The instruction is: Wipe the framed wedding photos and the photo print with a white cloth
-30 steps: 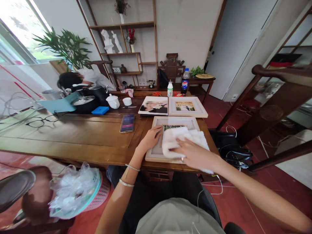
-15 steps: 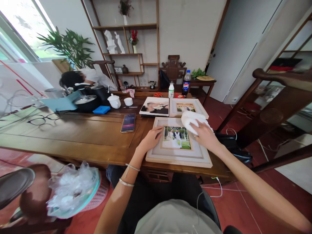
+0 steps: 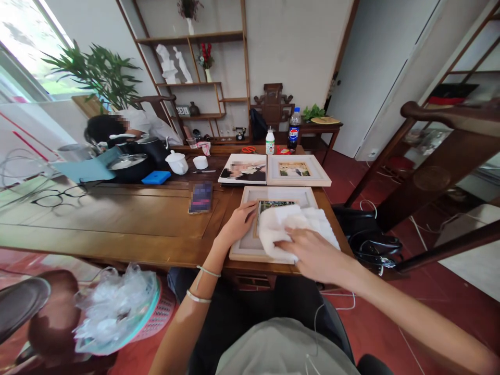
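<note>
A pale wooden picture frame (image 3: 244, 250) with a photo behind its glazing lies flat at the table's near edge. My left hand (image 3: 240, 221) rests on the frame's left side, fingers stretched out towards the photo. In my right hand (image 3: 307, 247) is a white cloth (image 3: 279, 224), pressed on the frame's lower and right part. The cloth covers most of the photo; only its top strip shows. Behind lie a second framed photo (image 3: 316, 179) on the right and a portrait panel (image 3: 225, 174) on the left, side by side.
On the wooden table (image 3: 156, 224) are a phone (image 3: 200, 198), glasses (image 3: 58, 197), a blue box (image 3: 156, 177), a white teapot (image 3: 177, 162), a white bottle (image 3: 270, 141) and a cola bottle (image 3: 294, 130). A basket (image 3: 154, 317) with plastic bags stands left. Someone (image 3: 136, 125) sits at the far left.
My right hand has moved the cloth from the frame's upper right corner down and left, over the photo. My left hand stays on the frame's left side. The view has shifted slightly.
</note>
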Demonstrator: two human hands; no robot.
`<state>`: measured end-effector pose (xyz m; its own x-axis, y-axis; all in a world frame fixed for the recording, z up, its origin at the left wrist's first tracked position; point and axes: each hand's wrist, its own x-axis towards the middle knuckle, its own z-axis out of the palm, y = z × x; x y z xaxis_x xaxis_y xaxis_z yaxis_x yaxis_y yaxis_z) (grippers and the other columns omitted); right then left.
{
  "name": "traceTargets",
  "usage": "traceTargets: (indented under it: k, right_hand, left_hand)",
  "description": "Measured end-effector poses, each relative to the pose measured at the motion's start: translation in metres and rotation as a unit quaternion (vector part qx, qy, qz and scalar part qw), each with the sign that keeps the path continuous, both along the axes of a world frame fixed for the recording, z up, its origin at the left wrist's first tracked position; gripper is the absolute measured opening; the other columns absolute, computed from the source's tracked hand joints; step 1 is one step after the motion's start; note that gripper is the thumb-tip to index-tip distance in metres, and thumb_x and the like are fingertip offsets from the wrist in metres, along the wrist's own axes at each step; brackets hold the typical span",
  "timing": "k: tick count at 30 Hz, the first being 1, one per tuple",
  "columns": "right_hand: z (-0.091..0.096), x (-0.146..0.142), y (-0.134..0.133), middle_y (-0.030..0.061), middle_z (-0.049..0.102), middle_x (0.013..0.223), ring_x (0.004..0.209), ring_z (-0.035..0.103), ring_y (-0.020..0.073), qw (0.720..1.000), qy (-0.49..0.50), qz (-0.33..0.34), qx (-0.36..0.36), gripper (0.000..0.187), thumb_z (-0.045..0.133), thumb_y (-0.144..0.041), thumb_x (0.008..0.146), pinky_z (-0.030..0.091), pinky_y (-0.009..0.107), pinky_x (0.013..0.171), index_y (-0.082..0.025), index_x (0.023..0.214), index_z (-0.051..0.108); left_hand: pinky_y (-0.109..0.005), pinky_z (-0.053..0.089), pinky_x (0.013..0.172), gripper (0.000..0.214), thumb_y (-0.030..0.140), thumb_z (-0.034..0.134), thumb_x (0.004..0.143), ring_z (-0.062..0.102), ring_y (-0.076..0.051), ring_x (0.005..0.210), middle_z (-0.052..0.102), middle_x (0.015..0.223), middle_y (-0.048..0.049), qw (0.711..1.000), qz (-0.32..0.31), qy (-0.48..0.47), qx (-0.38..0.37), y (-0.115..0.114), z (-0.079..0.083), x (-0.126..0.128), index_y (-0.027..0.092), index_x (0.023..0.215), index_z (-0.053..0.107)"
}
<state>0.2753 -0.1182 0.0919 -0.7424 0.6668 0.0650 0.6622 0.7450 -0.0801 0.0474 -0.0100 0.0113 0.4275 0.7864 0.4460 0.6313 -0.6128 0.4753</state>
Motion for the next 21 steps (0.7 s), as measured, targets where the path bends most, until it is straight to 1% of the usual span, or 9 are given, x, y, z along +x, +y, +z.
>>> traceTargets:
  k: [2,4,7,9,12,14,17,19,21]
  right_hand:
    - [0.005,0.001,-0.026,0.0127,0.06,0.121,0.119,0.05,0.029,0.999,0.02,0.005,-0.033,0.058,0.046,-0.004,0.066,0.043,0.045,0.093,-0.02,0.119,0.059]
    - [0.004,0.001,-0.042,0.0117,0.053,0.133,0.128,0.041,0.0289,0.997,0.047,0.025,-0.05,0.062,0.048,-0.005,0.062,0.038,0.047,0.1,-0.022,0.121,0.058]
    - [-0.007,0.003,-0.04,0.0053,0.039,0.146,0.137,0.027,0.0254,0.996,0.07,0.038,-0.046,0.067,0.046,-0.002,0.059,0.025,0.047,0.11,-0.023,0.121,0.058]
    - [-0.015,0.01,-0.024,0.0034,0.038,0.147,0.138,0.026,0.0238,0.998,0.065,0.008,-0.022,0.069,0.044,0.001,0.058,0.022,0.046,0.112,-0.023,0.121,0.059]
    - [-0.024,0.027,0.016,0.0057,0.041,0.145,0.135,0.031,0.0271,0.996,0.028,-0.067,0.043,0.07,0.044,0.004,0.058,0.025,0.049,0.11,-0.022,0.121,0.06]
    - [-0.027,0.04,0.048,0.0093,0.046,0.141,0.134,0.033,0.0309,0.986,0.002,-0.13,0.1,0.066,0.047,0.004,0.062,0.026,0.052,0.108,-0.02,0.122,0.06]
    - [-0.027,0.051,0.087,0.0183,0.057,0.127,0.132,0.036,0.0325,0.964,-0.018,-0.211,0.16,0.065,0.047,0.004,0.065,0.032,0.049,0.104,-0.011,0.127,0.054]
    - [-0.028,0.048,0.101,0.0198,0.063,0.117,0.13,0.04,0.032,0.962,-0.026,-0.212,0.168,0.064,0.047,0.005,0.066,0.035,0.046,0.102,-0.008,0.128,0.053]
    - [-0.028,0.038,0.101,0.0169,0.066,0.111,0.124,0.046,0.0306,0.969,-0.034,-0.182,0.161,0.063,0.046,0.005,0.065,0.037,0.044,0.1,-0.011,0.124,0.056]
  left_hand:
    - [-0.039,0.04,0.107,0.035,0.016,0.044,0.089,0.053,-0.022,0.122,0.057,0.131,-0.012,1.0,0.0,-0.005,-0.002,-0.001,0.001,0.0,0.013,0.119,0.061]
    - [-0.039,0.04,0.107,0.035,0.016,0.044,0.089,0.053,-0.022,0.122,0.057,0.131,-0.0116,1.0,-0.003,-0.008,-0.003,-0.001,0.001,0.0,0.014,0.119,0.061]
    - [-0.038,0.04,0.107,0.034,0.016,0.045,0.089,0.053,-0.022,0.122,0.057,0.131,-0.0119,1.0,-0.01,-0.007,-0.007,-0.001,0.001,-0.001,0.014,0.118,0.061]
    - [-0.039,0.04,0.107,0.034,0.017,0.045,0.089,0.053,-0.023,0.122,0.057,0.131,-0.0124,1.0,-0.013,-0.005,-0.007,0.0,0.001,-0.002,0.013,0.118,0.062]
    - [-0.039,0.04,0.107,0.034,0.017,0.045,0.089,0.053,-0.023,0.122,0.057,0.131,-0.0121,1.0,-0.012,-0.002,-0.004,0.0,0.001,-0.003,0.013,0.119,0.061]
    - [-0.039,0.04,0.107,0.034,0.017,0.045,0.089,0.054,-0.023,0.121,0.057,0.131,-0.0114,1.0,-0.012,-0.002,-0.004,0.0,0.001,-0.004,0.014,0.119,0.061]
    - [-0.038,0.04,0.106,0.033,0.017,0.045,0.089,0.054,-0.022,0.121,0.058,0.13,-0.0106,1.0,-0.012,-0.005,-0.002,0.0,0.001,-0.004,0.014,0.118,0.062]
    - [-0.038,0.041,0.106,0.033,0.017,0.046,0.089,0.054,-0.022,0.121,0.058,0.13,-0.0108,1.0,-0.01,-0.007,-0.002,0.0,0.001,-0.003,0.014,0.117,0.062]
    - [-0.038,0.041,0.106,0.033,0.017,0.046,0.089,0.054,-0.022,0.12,0.058,0.13,-0.0118,1.0,-0.006,-0.006,-0.003,0.0,0.001,-0.003,0.013,0.117,0.062]
